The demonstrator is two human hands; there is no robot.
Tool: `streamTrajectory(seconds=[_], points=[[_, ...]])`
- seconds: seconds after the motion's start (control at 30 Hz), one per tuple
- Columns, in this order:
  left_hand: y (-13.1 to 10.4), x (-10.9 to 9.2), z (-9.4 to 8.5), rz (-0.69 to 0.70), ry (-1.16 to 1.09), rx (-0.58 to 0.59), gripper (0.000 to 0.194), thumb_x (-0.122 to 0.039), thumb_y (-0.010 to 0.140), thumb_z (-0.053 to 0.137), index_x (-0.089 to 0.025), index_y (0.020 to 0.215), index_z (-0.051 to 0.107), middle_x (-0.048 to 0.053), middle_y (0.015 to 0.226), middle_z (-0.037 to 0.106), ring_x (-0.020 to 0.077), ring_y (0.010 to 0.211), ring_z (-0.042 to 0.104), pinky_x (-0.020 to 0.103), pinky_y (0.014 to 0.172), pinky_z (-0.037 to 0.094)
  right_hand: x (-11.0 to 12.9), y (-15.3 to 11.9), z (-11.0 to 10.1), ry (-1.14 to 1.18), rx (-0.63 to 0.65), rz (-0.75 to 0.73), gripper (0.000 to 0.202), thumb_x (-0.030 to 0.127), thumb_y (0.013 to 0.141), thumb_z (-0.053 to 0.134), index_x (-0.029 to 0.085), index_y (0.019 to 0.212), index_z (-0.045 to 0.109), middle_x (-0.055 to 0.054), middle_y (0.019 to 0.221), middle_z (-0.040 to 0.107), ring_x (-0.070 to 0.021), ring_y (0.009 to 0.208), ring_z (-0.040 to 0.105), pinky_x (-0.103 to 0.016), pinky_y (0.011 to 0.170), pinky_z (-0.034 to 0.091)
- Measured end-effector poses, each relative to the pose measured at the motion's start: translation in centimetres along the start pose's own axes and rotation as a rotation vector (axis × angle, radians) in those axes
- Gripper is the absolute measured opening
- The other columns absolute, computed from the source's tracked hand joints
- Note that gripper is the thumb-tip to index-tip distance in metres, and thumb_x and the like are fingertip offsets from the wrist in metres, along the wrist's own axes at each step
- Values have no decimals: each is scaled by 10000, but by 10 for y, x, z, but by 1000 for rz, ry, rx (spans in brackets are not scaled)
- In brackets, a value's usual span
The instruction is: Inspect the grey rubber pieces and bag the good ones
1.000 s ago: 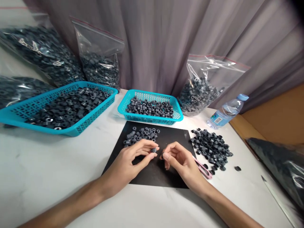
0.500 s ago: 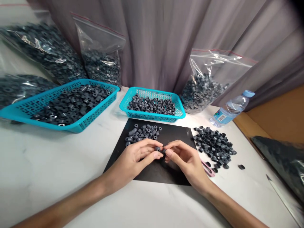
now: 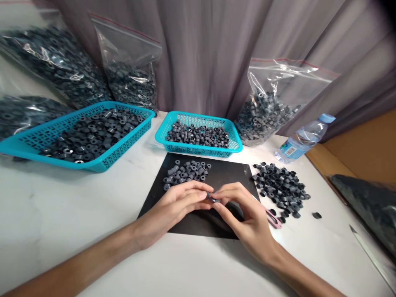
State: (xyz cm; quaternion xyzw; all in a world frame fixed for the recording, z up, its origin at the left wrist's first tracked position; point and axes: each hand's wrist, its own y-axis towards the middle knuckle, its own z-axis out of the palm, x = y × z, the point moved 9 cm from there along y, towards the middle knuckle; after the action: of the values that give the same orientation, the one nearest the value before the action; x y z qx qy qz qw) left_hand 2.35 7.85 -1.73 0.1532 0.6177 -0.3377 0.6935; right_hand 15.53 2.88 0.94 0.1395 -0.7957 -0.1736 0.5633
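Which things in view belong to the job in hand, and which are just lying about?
Likely in the job: small dark pieces in the left hand and right hand; black mat; pile on the mat; pile to its right; blue baskets and clear bags of similar pieces.

Seemingly just lying about: water bottle; pink tool, untouched; pale pointed stick.

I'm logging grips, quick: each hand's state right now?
Left hand: closed, pinching a dark piece.
Right hand: closed, pinching a second dark piece.
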Motion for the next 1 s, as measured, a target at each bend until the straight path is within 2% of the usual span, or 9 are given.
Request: streamTrajectory(seconds=[0.17, 0.4, 0.77, 1.0], points=[[0, 0, 3, 5, -84, 19, 261, -333, 961, 535, -211, 1106, 714, 70, 1206, 713, 253, 1174, 650, 404, 1107, 455, 3, 0, 0, -51, -3, -19, 197, 220, 947, 629, 263, 1135, 668, -40, 943, 616, -173, 829, 598, -331, 736, 510], [1, -4, 0, 33, -85, -5, 251, -285, 921, 583, -211, 1087, 756, 68, 1207, 732, 278, 1211, 635, 429, 1129, 439, -4, 0, -2, -45, -32, 38, 144, 264, 960, 607, 243, 1092, 661, -54, 981, 612, -163, 792, 588, -330, 708, 516], [1, 10, -5, -52, -78, -36, 290, -389, 944, 590, -218, 1125, 738, 55, 1225, 733, 247, 1175, 668, 388, 1138, 429, -8, -2, -3, -41, -45, 61, 126, 268, 946, 633, 238, 1068, 638, -47, 970, 625, -172, 808, 596, -331, 726, 512], [0, 13, -7, -72, -84, -72, 316, -444, 942, 584, -199, 1060, 745, 57, 1150, 760, 245, 1144, 688, 381, 1146, 415, -9, -1, -1, -68, -15, 62, 95, 267, 956, 616, 234, 1042, 640, -47, 964, 624, -173, 803, 587, -332, 725, 502]])
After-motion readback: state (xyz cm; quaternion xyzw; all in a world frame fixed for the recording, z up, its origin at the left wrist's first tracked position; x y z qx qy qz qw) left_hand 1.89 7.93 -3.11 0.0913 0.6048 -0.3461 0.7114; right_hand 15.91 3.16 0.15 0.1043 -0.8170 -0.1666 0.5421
